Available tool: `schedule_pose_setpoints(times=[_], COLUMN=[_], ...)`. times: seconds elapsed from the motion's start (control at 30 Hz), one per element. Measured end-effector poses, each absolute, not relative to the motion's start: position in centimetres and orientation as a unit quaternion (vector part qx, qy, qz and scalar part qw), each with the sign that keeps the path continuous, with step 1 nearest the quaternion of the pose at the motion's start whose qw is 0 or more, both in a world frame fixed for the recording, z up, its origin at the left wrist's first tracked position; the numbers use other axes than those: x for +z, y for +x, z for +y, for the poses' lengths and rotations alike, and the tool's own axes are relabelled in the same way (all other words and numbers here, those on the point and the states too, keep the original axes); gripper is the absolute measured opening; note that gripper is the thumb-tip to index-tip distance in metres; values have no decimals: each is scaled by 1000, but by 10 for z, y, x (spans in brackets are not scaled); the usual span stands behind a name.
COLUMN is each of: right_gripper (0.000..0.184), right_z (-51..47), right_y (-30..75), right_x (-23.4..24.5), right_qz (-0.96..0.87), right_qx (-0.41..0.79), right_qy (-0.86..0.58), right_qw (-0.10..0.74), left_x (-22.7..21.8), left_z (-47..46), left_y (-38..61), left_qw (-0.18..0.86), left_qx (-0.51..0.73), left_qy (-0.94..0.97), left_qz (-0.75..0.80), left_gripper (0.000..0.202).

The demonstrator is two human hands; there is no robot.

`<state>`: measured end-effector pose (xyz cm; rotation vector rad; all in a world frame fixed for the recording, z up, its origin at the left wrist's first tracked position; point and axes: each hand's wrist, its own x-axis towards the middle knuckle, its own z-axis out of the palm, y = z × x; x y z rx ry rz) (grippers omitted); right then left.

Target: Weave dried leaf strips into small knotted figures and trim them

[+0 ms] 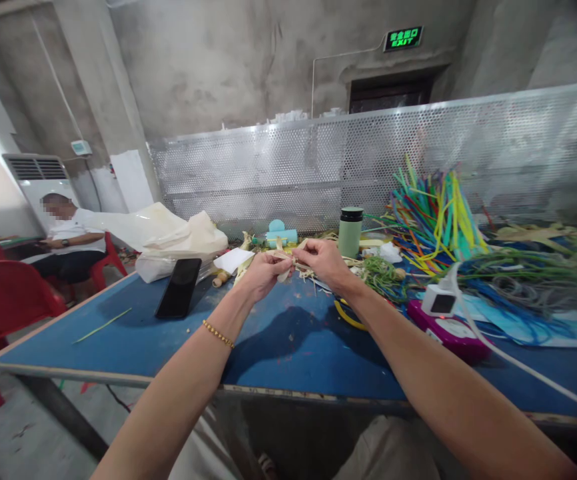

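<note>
Head view: pinching pale husk-like strip [281,254] between closed fingers [283,267] of left hand [262,275] and right hand [324,259]; might tear from uneven tugging, or slip free under too light a hold

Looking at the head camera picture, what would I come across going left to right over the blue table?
A thin green strip → a black phone → the person's left hand → their right hand → a green bottle with a black lid → a bundle of colourful strips.
</note>
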<state>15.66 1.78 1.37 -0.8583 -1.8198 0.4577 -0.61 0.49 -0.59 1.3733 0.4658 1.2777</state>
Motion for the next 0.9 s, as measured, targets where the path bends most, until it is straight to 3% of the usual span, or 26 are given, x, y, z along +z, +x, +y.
schedule_pose_setpoints(times=[0.27,0.47,0.9], right_gripper=[37,45,27], right_z=[18,17,13], right_y=[155,158,164], right_x=[13,16,18], right_qz=[-751,-736,-801], right_qx=[187,299,276], right_qy=[-360,-363,-327], right_qw=[521,487,419], left_x=[-7,-6,-5], left_z=[6,10,11], left_y=[-7,-7,-12], left_qw=[554,568,518], left_qx=[551,587,590], left_qy=[587,535,545], left_qz=[211,217,294], left_gripper=[17,24,22])
